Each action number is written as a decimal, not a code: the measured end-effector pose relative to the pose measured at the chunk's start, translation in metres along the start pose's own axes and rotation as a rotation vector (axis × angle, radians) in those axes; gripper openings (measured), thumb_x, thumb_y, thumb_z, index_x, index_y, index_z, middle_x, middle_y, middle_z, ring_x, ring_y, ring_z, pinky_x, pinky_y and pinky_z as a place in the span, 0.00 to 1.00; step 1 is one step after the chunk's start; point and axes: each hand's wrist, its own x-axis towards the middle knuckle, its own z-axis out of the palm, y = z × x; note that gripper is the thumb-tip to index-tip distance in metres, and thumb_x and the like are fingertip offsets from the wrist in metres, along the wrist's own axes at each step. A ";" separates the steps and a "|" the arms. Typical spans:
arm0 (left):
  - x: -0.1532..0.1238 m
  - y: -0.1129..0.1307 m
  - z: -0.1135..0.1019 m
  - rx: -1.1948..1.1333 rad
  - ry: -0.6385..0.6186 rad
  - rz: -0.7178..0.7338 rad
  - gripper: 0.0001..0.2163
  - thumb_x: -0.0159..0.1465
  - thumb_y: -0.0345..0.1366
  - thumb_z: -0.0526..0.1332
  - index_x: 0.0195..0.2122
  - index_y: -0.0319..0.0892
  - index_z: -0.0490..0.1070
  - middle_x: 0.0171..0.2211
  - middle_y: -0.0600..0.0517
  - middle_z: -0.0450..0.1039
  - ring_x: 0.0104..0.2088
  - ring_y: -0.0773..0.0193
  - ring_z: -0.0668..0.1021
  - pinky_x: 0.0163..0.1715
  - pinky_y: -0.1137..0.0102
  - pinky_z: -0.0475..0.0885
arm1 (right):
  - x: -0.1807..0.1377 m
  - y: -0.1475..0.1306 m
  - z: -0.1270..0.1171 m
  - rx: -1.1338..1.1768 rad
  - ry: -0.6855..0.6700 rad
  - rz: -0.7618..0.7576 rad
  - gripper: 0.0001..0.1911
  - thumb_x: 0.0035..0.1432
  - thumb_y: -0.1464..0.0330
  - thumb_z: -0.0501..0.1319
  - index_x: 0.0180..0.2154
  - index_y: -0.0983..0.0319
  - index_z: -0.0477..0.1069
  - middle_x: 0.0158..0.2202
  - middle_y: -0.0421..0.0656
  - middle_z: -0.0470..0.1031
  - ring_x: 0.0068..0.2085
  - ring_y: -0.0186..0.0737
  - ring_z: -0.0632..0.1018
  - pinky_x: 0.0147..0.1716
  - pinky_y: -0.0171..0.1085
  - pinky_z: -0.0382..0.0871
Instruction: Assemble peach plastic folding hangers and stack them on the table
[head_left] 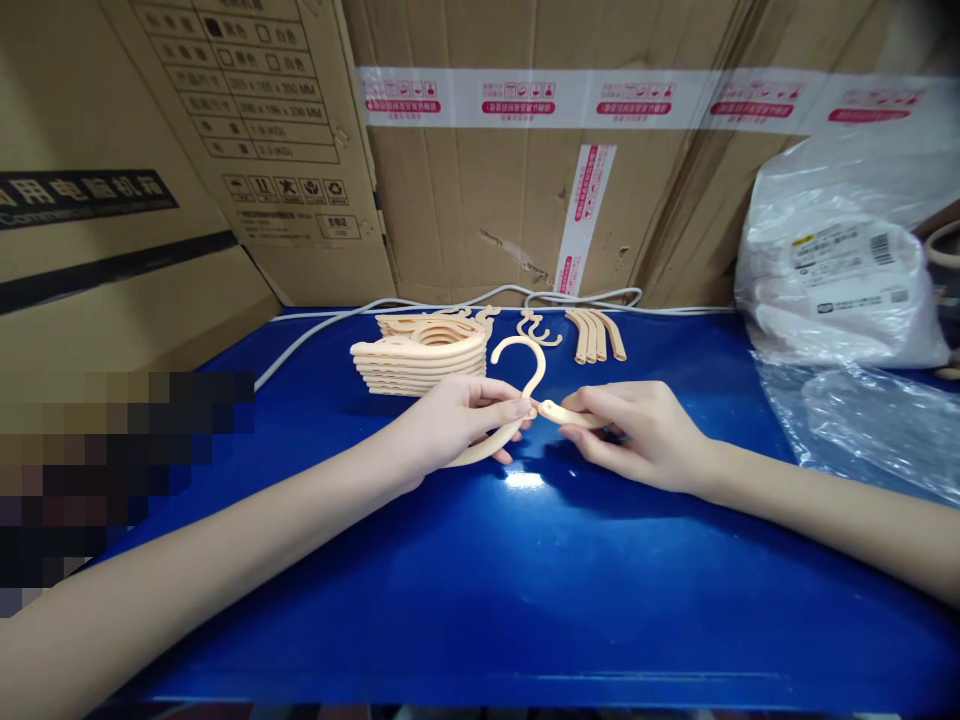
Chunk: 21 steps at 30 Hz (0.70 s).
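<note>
My left hand (pixel 469 420) is closed on a cream plastic hanger piece, its hook (pixel 534 352) rising above the fingers and a curved arm (pixel 480 452) running down to the left below them. In my right hand (pixel 637 435) is a second cream hanger arm (pixel 574 415), pinched between thumb and fingers, a small hole showing at its tip. That tip is right beside the base of the hook; whether the two touch I cannot tell. Behind my left hand lies a stack of cream hangers (pixel 420 365).
Loose hooks (pixel 536 328) and several short curved arms (pixel 596 338) lie at the back of the blue table (pixel 480 600). A white cable (pixel 322 335) runs along the cardboard (pixel 480 200). Plastic-wrapped goods (pixel 840 270) stand at right; a printed carton (pixel 247 120) is at left.
</note>
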 end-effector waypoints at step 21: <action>0.000 0.001 -0.001 -0.100 -0.066 -0.076 0.08 0.62 0.36 0.63 0.41 0.40 0.77 0.28 0.52 0.73 0.29 0.68 0.77 0.21 0.78 0.73 | 0.001 0.002 0.003 -0.140 -0.097 -0.026 0.15 0.68 0.62 0.51 0.38 0.62 0.72 0.31 0.43 0.77 0.31 0.35 0.77 0.30 0.33 0.65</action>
